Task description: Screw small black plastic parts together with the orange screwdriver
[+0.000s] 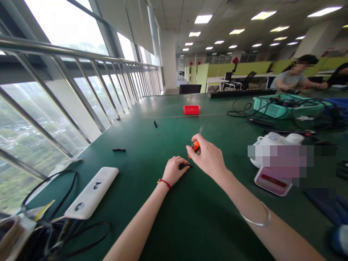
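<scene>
On the green table my left hand [174, 169] is closed on a small black part [184, 165], pressing it near the tabletop. My right hand [208, 154] is wrapped round the orange handle of a screwdriver [196, 146]. Its thin shaft slants down to the black part, and the tip seems to touch it, though the contact is too small to make out. Two other small black pieces lie apart from my hands: a long one [119, 149] to the left and a shorter one [155, 124] farther back.
A red tray [191, 110] stands farther back. At the right are a teal basket [282, 107] heaped with black cables, a white bottle-like item [261, 154] and a pink-and-white box [273, 181]. A white power bank [92, 193] and cables lie at left. A person [290, 78] sits beyond.
</scene>
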Demonstrator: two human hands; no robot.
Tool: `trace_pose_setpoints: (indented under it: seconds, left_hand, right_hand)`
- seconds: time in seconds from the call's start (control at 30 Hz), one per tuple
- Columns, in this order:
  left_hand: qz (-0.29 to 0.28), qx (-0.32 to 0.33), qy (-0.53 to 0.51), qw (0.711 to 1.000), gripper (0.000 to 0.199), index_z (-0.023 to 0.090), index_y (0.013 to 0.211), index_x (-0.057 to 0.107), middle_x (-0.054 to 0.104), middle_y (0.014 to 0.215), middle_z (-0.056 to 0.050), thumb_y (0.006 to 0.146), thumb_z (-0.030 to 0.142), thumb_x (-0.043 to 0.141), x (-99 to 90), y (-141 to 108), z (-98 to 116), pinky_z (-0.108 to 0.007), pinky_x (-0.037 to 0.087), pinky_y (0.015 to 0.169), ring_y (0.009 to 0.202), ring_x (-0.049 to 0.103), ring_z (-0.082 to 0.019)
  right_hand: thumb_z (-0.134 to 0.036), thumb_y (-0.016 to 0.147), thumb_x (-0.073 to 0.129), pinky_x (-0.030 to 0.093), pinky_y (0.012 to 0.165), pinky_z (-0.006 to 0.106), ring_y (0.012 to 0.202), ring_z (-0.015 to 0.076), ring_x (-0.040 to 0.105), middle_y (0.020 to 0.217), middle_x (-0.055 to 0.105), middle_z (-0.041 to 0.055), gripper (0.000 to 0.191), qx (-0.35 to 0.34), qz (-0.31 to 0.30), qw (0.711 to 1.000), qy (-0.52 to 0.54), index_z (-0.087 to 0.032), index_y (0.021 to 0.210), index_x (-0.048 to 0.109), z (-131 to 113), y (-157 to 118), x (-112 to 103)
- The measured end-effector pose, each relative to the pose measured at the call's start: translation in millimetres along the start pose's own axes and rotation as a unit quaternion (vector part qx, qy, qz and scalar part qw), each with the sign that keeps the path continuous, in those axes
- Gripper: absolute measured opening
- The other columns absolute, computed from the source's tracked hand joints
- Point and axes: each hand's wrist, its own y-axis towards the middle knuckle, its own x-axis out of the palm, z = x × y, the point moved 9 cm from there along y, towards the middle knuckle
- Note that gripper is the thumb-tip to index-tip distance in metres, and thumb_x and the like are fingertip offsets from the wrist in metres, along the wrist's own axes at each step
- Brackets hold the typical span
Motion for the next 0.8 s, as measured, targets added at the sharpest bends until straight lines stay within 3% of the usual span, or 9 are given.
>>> trace_pose_setpoints:
  seconds: [0.13,0.3,0.43,0.57,0.7,0.8]
  left_hand:
    - [-0.003,0.001,0.008,1.0,0.007,0.021,0.079,0.064,0.063,0.083,-0.001,0.075,0.023,0.06,-0.1,1,0,-0.033,0.041,0.08,0.084,0.054,-0.019]
    - [-0.005,-0.009,0.003,1.0,0.007,0.02,0.078,0.061,0.063,0.084,-0.001,0.071,0.022,0.062,1.0,1,-3,-0.034,0.04,0.081,0.086,0.054,-0.02]
    - [-0.008,-0.025,-0.01,1.0,0.01,0.02,0.077,0.061,0.063,0.085,-0.001,0.07,0.026,0.065,2.2,2,-5,-0.035,0.039,0.082,0.086,0.054,-0.02]
    - [-0.004,-0.045,-0.02,0.999,0.008,0.021,0.076,0.062,0.063,0.084,0.0,0.071,0.027,0.065,3.9,4,-8,-0.035,0.038,0.082,0.086,0.054,-0.02]
    - [0.005,-0.054,-0.02,0.998,0.01,0.021,0.075,0.063,0.063,0.081,0.0,0.072,0.03,0.065,5.4,5,-10,-0.035,0.039,0.081,0.084,0.054,-0.02]
    - [0.011,-0.05,-0.019,0.998,0.01,0.021,0.076,0.064,0.063,0.082,0.0,0.072,0.03,0.065,5.0,5,-10,-0.035,0.039,0.081,0.084,0.054,-0.02]
  right_hand:
    - [-0.052,0.087,0.032,0.021,0.047,0.023,0.054,0.0155,0.053,0.057,0.057,0.0008,0.038,0.039,-0.006,0.998,-0.048,-0.023,0.075,0.052,1,2,0]
    - [-0.035,0.078,0.049,0.023,0.048,0.022,0.058,0.0149,0.053,0.067,0.059,-0.0011,0.018,0.059,0.004,0.998,-0.001,-0.024,0.092,0.05,3,6,-3]
    - [-0.037,0.078,0.049,0.025,0.05,0.021,0.061,0.0135,0.052,0.074,0.059,-0.0011,0.015,0.043,-0.017,0.999,0.021,-0.023,0.082,0.051,2,9,-2]
    - [-0.05,0.084,0.038,0.019,0.049,0.023,0.054,0.0136,0.047,0.056,0.052,-0.0005,0.036,0.087,0.012,0.996,-0.026,-0.022,0.069,0.054,12,9,-3]
    - [-0.036,0.078,0.049,0.019,0.049,0.023,0.056,0.0129,0.047,0.062,0.056,-0.0018,0.014,0.116,0.032,0.993,-0.005,-0.024,0.079,0.056,14,9,-3]
    - [-0.036,0.073,0.054,0.021,0.049,0.022,0.058,0.0127,0.049,0.069,0.059,-0.0025,0.015,0.12,0.021,0.992,0.026,-0.024,0.081,0.055,11,11,0]
